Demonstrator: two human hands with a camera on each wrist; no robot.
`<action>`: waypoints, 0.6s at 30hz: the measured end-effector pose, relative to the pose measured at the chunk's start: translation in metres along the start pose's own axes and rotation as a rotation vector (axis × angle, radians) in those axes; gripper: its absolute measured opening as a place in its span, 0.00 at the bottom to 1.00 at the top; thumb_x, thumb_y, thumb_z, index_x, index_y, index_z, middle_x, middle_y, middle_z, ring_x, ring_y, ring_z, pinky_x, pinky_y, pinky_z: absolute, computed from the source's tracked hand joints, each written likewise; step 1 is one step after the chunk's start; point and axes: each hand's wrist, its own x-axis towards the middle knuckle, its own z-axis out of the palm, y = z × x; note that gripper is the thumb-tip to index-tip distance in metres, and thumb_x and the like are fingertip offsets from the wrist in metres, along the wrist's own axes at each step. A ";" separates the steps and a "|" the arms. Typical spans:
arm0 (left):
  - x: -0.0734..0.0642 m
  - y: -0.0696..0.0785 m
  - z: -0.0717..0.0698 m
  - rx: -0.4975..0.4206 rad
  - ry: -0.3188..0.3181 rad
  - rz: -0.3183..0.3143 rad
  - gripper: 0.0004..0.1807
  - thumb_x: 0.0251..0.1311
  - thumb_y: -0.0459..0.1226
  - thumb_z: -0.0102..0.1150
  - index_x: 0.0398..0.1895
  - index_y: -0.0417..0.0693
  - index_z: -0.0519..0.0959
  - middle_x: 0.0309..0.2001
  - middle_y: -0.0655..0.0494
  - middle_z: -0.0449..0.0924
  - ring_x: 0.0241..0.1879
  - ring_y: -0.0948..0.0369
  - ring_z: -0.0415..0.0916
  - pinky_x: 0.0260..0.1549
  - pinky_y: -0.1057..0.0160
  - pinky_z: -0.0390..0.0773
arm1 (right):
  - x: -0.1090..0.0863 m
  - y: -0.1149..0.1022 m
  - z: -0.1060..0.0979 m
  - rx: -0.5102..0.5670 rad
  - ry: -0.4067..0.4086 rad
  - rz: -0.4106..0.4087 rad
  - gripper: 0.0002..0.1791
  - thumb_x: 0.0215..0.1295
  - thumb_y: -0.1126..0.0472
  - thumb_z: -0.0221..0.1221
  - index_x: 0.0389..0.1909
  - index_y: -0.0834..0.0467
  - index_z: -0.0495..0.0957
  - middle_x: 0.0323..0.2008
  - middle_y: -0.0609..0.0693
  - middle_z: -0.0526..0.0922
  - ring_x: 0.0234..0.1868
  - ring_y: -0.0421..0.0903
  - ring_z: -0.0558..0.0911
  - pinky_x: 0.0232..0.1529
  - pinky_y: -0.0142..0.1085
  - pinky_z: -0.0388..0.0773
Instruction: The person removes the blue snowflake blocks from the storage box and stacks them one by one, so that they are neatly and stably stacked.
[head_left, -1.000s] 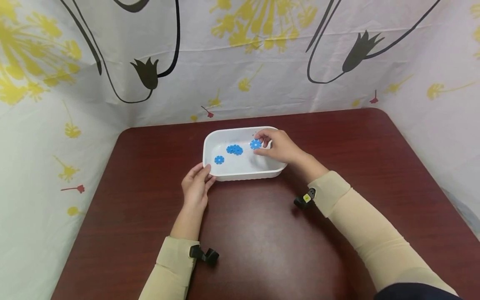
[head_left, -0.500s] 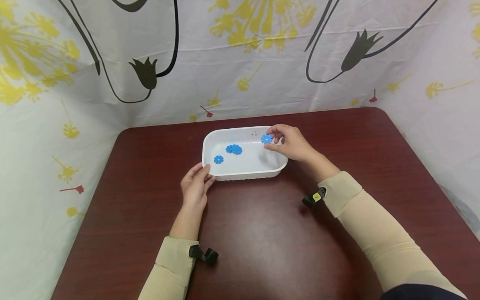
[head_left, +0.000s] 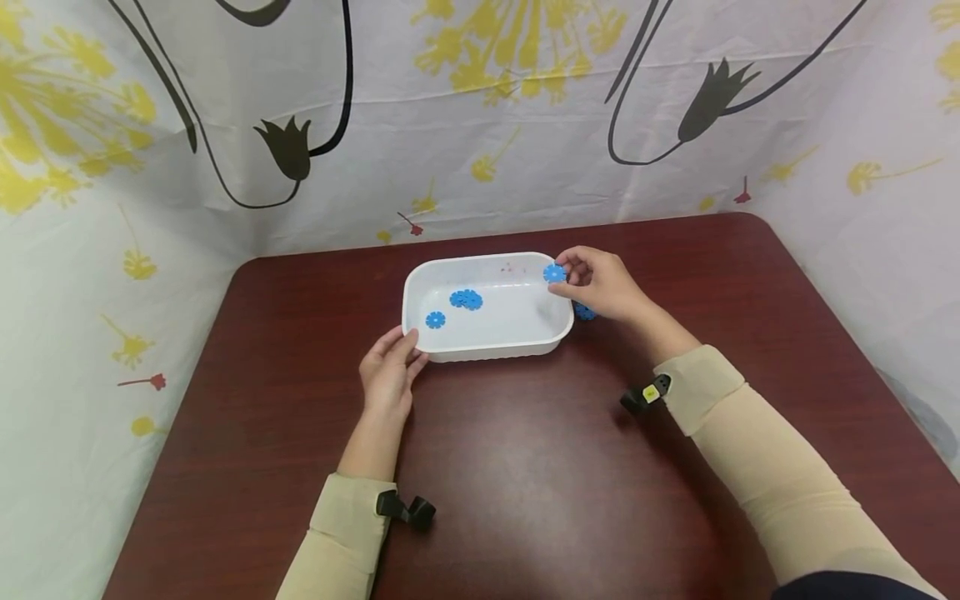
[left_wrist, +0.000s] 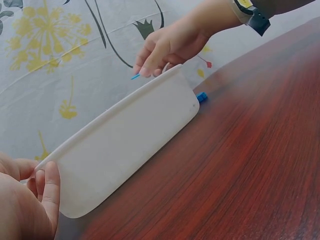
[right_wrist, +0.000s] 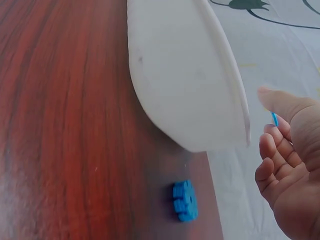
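Apparently, the work is caught partway, with blue pieces divided between the inside and the outside of a white tray (head_left: 487,351), which is set at the middle of the head view on a dark red surface (head_left: 510,467). Just beyond the tray's right end, a blue stack (head_left: 585,312) is seen, partly hidden by the right hand (head_left: 606,285); it is shown more plainly at the lower middle of the right wrist view, though its pieces cannot be counted. Between the fingers and thumb of that hand, a notched blue disc (head_left: 554,273) is pinched at the tray's upper right corner, so its placing is judged not yet done. Left in the tray's left half are a loose disc (head_left: 435,320) and an overlapping cluster (head_left: 467,299), whose exact number cannot be told. At the lower left corner, the rim is gripped by the left hand's (head_left: 386,375) fingers, by which the tray is probably steadied.
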 end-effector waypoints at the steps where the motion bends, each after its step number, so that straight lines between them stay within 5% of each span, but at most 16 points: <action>1: 0.000 0.000 0.000 0.001 -0.001 0.001 0.19 0.65 0.32 0.67 0.57 0.38 0.77 0.38 0.51 0.81 0.32 0.61 0.79 0.39 0.64 0.88 | -0.001 0.001 -0.002 -0.004 -0.001 0.001 0.20 0.62 0.62 0.71 0.51 0.65 0.78 0.35 0.56 0.78 0.37 0.49 0.75 0.32 0.25 0.73; 18: -0.001 0.000 0.001 -0.003 0.003 -0.004 0.20 0.64 0.32 0.67 0.58 0.38 0.77 0.43 0.45 0.80 0.33 0.61 0.79 0.39 0.64 0.88 | -0.016 0.029 -0.011 -0.005 0.022 0.085 0.22 0.61 0.58 0.73 0.51 0.62 0.78 0.38 0.56 0.78 0.38 0.49 0.76 0.32 0.27 0.75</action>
